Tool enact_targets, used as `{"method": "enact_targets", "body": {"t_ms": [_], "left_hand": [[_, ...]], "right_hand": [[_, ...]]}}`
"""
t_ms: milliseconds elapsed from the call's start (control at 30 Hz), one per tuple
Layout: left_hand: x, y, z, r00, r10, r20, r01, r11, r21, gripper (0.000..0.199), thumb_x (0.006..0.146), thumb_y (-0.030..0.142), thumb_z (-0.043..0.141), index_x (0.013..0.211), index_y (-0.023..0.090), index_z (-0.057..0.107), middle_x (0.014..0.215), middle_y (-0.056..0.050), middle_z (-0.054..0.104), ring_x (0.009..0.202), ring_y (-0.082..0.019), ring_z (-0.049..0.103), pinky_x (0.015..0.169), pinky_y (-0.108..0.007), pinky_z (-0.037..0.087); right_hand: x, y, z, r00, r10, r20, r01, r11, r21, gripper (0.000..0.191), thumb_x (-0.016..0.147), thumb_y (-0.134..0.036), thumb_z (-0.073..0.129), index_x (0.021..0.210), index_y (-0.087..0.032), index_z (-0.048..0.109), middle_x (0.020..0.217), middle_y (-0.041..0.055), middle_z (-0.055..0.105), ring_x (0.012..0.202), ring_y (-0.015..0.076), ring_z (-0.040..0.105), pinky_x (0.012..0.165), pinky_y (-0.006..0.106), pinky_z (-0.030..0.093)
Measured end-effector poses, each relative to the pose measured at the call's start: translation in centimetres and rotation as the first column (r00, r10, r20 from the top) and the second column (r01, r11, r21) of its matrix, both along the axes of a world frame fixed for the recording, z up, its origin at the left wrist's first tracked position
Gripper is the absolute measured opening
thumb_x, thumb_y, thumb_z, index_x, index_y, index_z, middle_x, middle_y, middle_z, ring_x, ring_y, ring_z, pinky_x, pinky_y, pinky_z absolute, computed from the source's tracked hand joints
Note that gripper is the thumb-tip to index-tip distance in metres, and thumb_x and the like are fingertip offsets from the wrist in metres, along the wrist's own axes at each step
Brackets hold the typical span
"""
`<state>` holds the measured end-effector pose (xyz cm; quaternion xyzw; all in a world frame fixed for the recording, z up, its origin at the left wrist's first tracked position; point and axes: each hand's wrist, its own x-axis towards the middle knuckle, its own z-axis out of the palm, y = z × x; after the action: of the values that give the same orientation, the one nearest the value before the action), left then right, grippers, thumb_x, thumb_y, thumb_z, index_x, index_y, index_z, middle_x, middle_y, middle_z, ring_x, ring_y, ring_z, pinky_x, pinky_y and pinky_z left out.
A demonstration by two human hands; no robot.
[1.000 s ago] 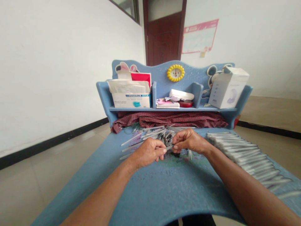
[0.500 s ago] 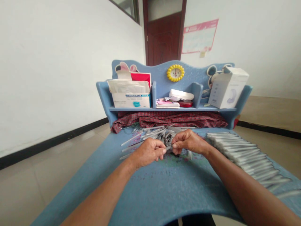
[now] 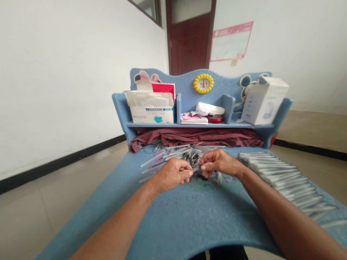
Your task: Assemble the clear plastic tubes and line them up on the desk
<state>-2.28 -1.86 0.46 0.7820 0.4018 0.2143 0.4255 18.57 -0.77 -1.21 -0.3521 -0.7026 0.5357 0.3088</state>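
My left hand [image 3: 175,174] is closed in a pinch, with thumb and forefinger on one end of a slim, greyish translucent pen-like tube [image 3: 195,169]. Close beside it, my right hand [image 3: 218,163] pinches the tube's other end, which the fingers partly hide. Just beyond both hands lies a loose pile of similar pen-like tubes [image 3: 177,152]. Small black parts [image 3: 194,157] lie in the middle of that pile, too small and blurred to name. To the right of my right forearm, a long stack of pen-like tubes [image 3: 282,180] lies side by side.
The blue desk [image 3: 173,224] has a raised shelf [image 3: 154,125] at its back. On it stand a mask box [image 3: 151,112], a white carton [image 3: 261,103] and a round red tin [image 3: 215,119]. A checked cloth [image 3: 200,137] lies bunched beneath the shelf.
The whole view has shifted very slightly. Both hands keep nearly the same pose, pinching the tube between them.
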Motion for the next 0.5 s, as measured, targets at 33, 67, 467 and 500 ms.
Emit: {"method": "enact_targets", "body": {"t_ms": [33,67,467,500], "left_hand": [[-0.01,0.0,0.0,1.0,-0.001,-0.003,0.001,1.0,0.001,0.016,0.072,0.027,0.052,0.072,0.013,0.061,0.056,0.002,0.058,0.047,-0.007,0.047,0.049,-0.019,0.038],[-0.01,-0.01,0.01,1.0,-0.002,-0.006,0.002,1.0,0.002,0.016,0.072,0.027,0.052,0.072,0.013,0.061,0.056,0.002,0.058,0.047,-0.007,0.047,0.049,-0.019,0.038],[0.06,0.04,-0.03,1.0,-0.007,-0.019,0.007,1.0,-0.002,0.017,0.072,0.028,0.053,0.073,0.014,0.061,0.057,0.002,0.059,0.048,-0.008,0.048,0.049,-0.019,0.038],[0.06,0.05,-0.03,1.0,-0.007,-0.022,0.007,1.0,-0.003,0.016,0.072,0.028,0.053,0.073,0.014,0.061,0.057,0.002,0.059,0.048,-0.008,0.048,0.049,-0.019,0.039]], "right_hand": [[0.02,0.01,-0.01,1.0,-0.001,-0.005,0.001,1.0,-0.004,0.038,0.062,-0.044,0.069,0.08,-0.012,0.061,0.062,0.0026,0.065,0.051,0.0121,0.06,0.052,0.024,0.049],[0.02,0.0,-0.02,1.0,0.001,0.002,-0.001,1.0,0.0,0.038,0.062,-0.045,0.068,0.078,-0.012,0.061,0.061,0.0027,0.065,0.051,0.0121,0.06,0.052,0.024,0.049],[-0.12,-0.09,-0.11,0.997,0.014,0.071,-0.016,0.999,0.029,0.038,0.065,-0.049,0.064,0.07,-0.012,0.061,0.058,0.0026,0.064,0.049,0.011,0.058,0.048,0.021,0.046],[-0.12,-0.12,-0.1,0.996,0.011,0.09,-0.015,0.999,0.043,0.039,0.067,-0.05,0.062,0.067,-0.012,0.061,0.057,0.003,0.064,0.048,0.0107,0.058,0.048,0.021,0.046]]}}
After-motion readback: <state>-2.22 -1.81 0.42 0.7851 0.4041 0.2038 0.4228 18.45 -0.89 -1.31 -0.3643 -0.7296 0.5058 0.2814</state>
